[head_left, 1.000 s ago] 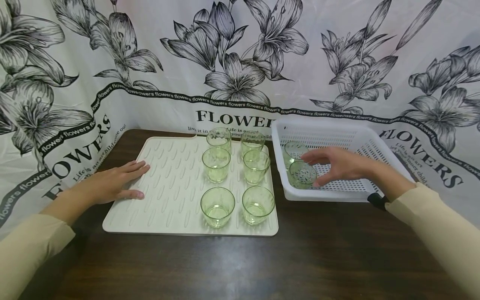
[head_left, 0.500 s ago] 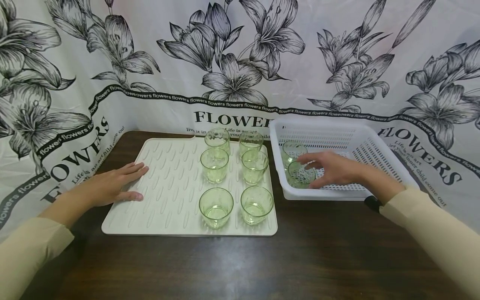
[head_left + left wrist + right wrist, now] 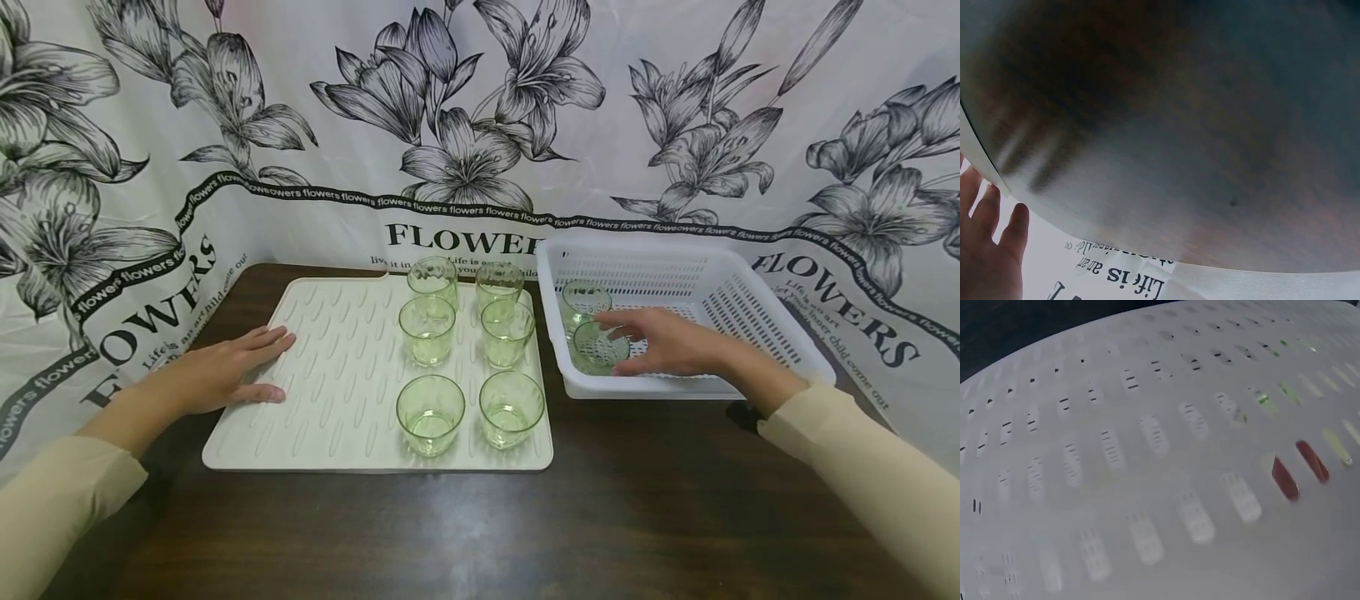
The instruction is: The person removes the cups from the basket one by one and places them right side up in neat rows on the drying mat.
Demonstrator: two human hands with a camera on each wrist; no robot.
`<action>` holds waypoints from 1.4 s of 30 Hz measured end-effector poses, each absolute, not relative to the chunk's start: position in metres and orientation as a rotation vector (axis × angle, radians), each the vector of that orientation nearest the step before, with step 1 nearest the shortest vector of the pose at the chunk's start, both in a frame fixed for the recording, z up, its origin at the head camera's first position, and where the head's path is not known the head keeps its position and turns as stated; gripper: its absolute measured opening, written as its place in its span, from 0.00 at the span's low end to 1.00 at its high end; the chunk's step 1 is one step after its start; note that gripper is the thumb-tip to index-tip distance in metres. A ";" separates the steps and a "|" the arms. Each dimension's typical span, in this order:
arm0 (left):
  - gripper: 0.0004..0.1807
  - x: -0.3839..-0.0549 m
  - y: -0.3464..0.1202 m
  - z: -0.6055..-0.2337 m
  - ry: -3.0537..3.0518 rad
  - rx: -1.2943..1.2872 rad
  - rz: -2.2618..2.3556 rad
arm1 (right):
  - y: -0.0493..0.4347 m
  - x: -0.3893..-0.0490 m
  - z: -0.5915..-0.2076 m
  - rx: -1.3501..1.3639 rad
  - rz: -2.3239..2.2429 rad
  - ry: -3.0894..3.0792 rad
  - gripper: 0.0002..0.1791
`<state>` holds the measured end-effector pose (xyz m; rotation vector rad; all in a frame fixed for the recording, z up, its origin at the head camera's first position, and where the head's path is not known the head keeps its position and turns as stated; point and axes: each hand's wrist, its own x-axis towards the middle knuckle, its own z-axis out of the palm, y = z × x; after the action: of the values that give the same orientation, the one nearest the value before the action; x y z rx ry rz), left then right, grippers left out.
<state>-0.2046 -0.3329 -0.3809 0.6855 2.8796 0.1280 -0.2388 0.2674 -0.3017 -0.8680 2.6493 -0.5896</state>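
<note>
My right hand reaches into a white perforated plastic basket in the head view. Its thumb and fingers are curled at the rim of a green-tinted drinking glass, pinching it. A second green glass stands just behind that one, along the basket's left wall. My left hand rests with straight, spread fingers on the left edge of a cream drying mat. In the left wrist view the left fingers show at the lower left. Only the basket's slotted wall fills the right wrist view; that hand is hidden there.
Several green glasses stand upright in two columns on the mat's right part, such as the front glass and its neighbour. Beneath lies a dark wooden table. A flower-printed white cloth hangs behind and at the left.
My right hand has shifted slightly left and its thumb has drawn closer to the front glass in the basket. My left hand stays on the mat. The whole head view has drifted a little.
</note>
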 end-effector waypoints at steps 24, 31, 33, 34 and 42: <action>0.51 -0.204 -0.335 -0.382 2.883 0.678 0.140 | 0.264 -0.228 -0.234 -0.888 -0.560 2.761 0.46; 0.51 -0.203 -0.335 -0.384 2.884 0.676 0.146 | 0.243 -0.232 -0.221 -0.958 -0.575 2.749 0.46; 0.51 -0.204 -0.335 -0.384 2.887 0.682 0.149 | 0.237 -0.233 -0.217 -0.984 -0.568 2.747 0.46; 0.51 -0.204 -0.335 -0.384 2.887 0.682 0.145 | 0.234 -0.233 -0.215 -0.993 -0.563 2.748 0.46; 0.52 -0.203 -0.335 -0.384 2.884 0.663 0.139 | 0.211 -0.234 -0.199 -1.038 -0.536 2.738 0.45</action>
<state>-0.2035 -0.3346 -0.3836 0.6635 2.8842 0.1386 -0.2338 0.2112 -0.1988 -1.0384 2.7384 -0.5362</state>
